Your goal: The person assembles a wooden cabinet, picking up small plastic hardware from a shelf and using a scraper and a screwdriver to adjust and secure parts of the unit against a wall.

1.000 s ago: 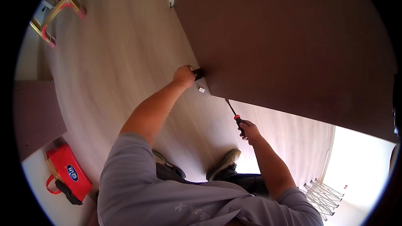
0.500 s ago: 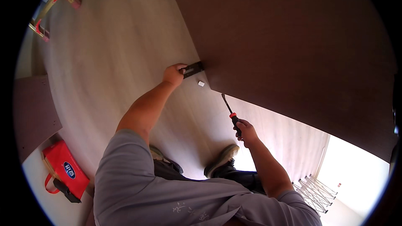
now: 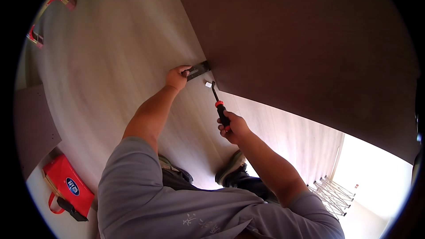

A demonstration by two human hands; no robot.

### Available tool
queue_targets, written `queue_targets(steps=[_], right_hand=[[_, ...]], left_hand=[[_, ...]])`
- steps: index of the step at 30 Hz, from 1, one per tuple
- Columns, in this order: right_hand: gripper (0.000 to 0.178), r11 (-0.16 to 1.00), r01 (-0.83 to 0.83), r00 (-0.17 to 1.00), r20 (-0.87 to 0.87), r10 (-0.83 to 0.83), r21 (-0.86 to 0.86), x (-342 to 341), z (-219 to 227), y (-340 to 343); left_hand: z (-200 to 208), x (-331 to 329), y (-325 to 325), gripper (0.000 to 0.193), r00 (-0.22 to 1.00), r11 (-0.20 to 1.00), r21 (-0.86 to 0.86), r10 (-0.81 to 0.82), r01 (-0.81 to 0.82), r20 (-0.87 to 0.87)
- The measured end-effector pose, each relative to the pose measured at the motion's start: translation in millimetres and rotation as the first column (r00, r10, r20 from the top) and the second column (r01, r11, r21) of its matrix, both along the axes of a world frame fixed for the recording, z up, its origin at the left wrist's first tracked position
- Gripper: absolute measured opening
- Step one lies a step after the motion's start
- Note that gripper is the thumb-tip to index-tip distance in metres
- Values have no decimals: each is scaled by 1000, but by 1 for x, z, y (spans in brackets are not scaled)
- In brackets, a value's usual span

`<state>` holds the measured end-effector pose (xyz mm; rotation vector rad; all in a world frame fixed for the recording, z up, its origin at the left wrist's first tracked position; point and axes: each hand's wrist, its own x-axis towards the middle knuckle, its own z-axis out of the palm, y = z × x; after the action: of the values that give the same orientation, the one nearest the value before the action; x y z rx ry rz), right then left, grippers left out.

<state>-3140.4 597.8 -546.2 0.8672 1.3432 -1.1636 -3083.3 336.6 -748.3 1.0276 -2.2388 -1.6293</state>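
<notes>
My left hand (image 3: pixel 176 78) grips a flat black bar with a slot in it (image 3: pixel 197 70), whose far end meets the left edge of a large dark brown panel (image 3: pixel 301 40). In my right hand (image 3: pixel 233 127) is a pry bar (image 3: pixel 216 95) with a black and red handle and a dark shaft bent at the tip. That tip is by the panel's near left corner, beside a small white block (image 3: pixel 208 84). Whether the tip touches the panel or the block, I cannot tell. My fingers are wrapped round both tools.
Wood-look floor (image 3: pixel 119 53) spreads around my shoes. A red bag (image 3: pixel 66 181) lies at the lower left, below a brown board (image 3: pixel 37 126). Ladder feet (image 3: pixel 66 0) stand at the upper left. A folding metal rack (image 3: pixel 332 197) is at the lower right.
My right hand has moved left and forward, bringing the pry bar's tip to the panel corner beside the white block. My left hand still holds the black bar against the panel edge.
</notes>
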Motion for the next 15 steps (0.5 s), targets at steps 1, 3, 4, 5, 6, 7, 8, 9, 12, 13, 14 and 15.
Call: queue_targets(steps=[1,3,4,5,6,7,8,9,12,13,14,15], right_hand=[[31,1000,-6,1000,0,6,1,-2,3,-9],[32,998,-61,998,-5,61,3,-2,6,-12],[33,994,-110,994,-14,110,17,-2,9,-8],[33,987,-159,987,-22,160,33,-3,14,-1],[34,977,-208,978,-24,209,47,-4,18,7],[35,977,-199,979,-23,201,79,-3,20,19],[36,975,-191,981,-22,195,111,-3,21,36],[37,972,-190,981,-18,194,140,-3,18,48],[38,972,-218,976,-11,220,92,-2,15,77],[39,970,-224,974,-4,226,95,0,17,82],[39,971,-224,974,2,224,86,2,17,84],[39,972,-222,975,6,222,77,5,19,83]], left_hand=[[0,-1,0,24,1000,1000,-2,4,-4,-2],[0,-3,-2,24,1000,1000,-3,12,-12,-8],[0,-5,-3,23,1000,999,-39,5,-5,4],[0,-6,-5,23,1000,997,-75,-1,2,16],[3,-6,-6,23,999,994,-111,-6,10,34],[22,-13,-8,23,993,993,-103,-50,61,104],[41,-24,-7,23,980,990,-92,-93,110,174],[56,-33,-8,23,961,985,-80,-128,152,246],[66,-52,-9,23,919,973,-70,-185,222,348],[66,-50,-9,23,931,979,-54,-167,195,324],[66,-46,-6,23,942,985,-39,-149,168,300],[65,-43,-3,24,953,990,-24,-130,142,275]])
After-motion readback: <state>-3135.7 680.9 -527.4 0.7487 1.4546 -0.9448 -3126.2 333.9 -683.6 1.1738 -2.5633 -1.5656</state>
